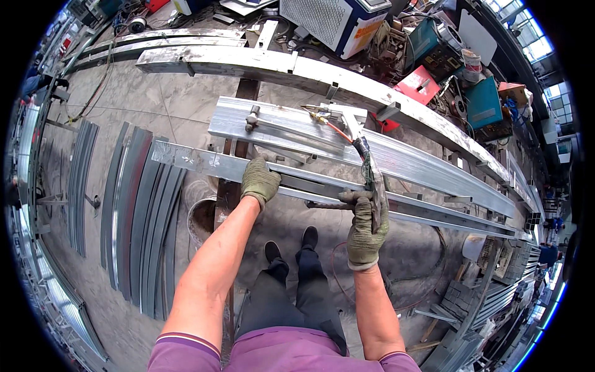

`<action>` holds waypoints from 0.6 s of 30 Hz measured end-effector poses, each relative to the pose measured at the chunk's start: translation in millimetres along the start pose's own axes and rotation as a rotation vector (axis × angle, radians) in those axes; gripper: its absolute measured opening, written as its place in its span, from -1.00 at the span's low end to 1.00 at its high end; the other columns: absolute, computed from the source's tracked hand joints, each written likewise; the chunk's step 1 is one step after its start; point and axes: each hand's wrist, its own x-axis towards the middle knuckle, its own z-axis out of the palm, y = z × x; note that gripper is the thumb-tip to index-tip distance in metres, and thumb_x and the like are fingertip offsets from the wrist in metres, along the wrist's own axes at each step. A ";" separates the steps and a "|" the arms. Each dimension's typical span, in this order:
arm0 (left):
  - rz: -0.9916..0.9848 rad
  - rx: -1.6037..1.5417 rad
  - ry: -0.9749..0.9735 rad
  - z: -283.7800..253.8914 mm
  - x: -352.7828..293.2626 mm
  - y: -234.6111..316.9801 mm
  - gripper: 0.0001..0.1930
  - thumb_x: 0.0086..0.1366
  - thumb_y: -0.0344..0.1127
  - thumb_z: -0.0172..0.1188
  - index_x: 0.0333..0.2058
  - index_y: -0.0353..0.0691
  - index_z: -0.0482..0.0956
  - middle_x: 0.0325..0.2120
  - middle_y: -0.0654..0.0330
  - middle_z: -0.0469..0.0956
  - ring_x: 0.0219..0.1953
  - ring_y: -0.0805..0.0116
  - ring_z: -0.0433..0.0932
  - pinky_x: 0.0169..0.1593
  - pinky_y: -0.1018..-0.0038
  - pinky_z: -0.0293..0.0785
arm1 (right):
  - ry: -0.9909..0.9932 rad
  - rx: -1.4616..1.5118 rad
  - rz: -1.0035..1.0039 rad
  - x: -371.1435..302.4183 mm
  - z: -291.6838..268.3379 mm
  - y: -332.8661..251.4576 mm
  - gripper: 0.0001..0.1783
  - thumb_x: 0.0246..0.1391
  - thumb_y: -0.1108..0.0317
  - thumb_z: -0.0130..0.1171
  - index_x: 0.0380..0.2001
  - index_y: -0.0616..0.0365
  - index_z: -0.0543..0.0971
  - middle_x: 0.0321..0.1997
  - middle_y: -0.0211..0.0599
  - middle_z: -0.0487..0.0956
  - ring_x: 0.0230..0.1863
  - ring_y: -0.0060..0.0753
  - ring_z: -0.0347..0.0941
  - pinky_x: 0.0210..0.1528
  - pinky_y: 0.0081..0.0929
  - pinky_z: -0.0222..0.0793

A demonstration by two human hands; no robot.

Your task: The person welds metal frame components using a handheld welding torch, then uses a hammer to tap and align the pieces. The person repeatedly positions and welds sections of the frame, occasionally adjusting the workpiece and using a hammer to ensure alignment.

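Note:
My left hand [260, 180], in a green-grey work glove, has its fingers curled over a long galvanized steel tube [198, 160]. The tube lies on a dark steel support and runs off to the right. My right hand [367, 239], gloved alike, is closed round what looks like a welding torch [330, 206]. A dark, slim neck sticks out leftward from the fist, over the tubes. A thick wrapped cable [370, 170] rises from the fist toward a pale bracket with brass fittings. Beyond the tube lies a wider steel channel [285, 128] with a small clamp-like piece [252, 118] on it.
A long heavy beam [260, 62] crosses behind the work. Several loose steel profiles [133, 211] lie on the floor at left. A bucket [201, 220] stands by the support. Machines and a red box [418, 85] crowd the back right; stacked tubes [462, 304] lie at lower right.

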 end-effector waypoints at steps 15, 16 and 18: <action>-0.087 -0.020 -0.156 -17.8 -1.3 19.3 -0.41 0.15 -0.28 0.29 0.18 -0.35 0.60 0.12 -0.26 0.61 0.24 -0.21 0.55 0.36 0.09 0.46 | 0.125 -0.379 0.029 -59.8 -46.1 10.7 -0.82 0.38 0.42 0.37 -0.04 0.26 0.69 -0.21 -0.33 0.68 -0.24 -0.51 0.60 -0.09 -0.50 0.53; -0.080 -0.010 -0.133 -17.2 -2.6 16.3 -0.41 0.15 -0.29 0.29 0.18 -0.35 0.60 0.12 -0.26 0.61 0.24 -0.21 0.56 0.35 0.09 0.46 | 0.103 -0.418 -0.027 -59.2 -34.3 4.2 -0.82 0.37 0.42 0.38 -0.04 0.26 0.69 -0.23 -0.35 0.68 -0.26 -0.52 0.60 -0.10 -0.51 0.52; -0.061 0.008 -0.086 -15.3 -4.0 11.6 -0.41 0.15 -0.29 0.29 0.19 -0.34 0.60 0.10 -0.25 0.62 0.22 -0.22 0.57 0.35 0.08 0.47 | 0.052 -0.586 -0.220 -53.1 -13.0 -13.7 -0.81 0.30 0.39 0.46 -0.12 0.25 0.70 -0.31 -0.33 0.65 -0.33 -0.48 0.60 -0.17 -0.49 0.54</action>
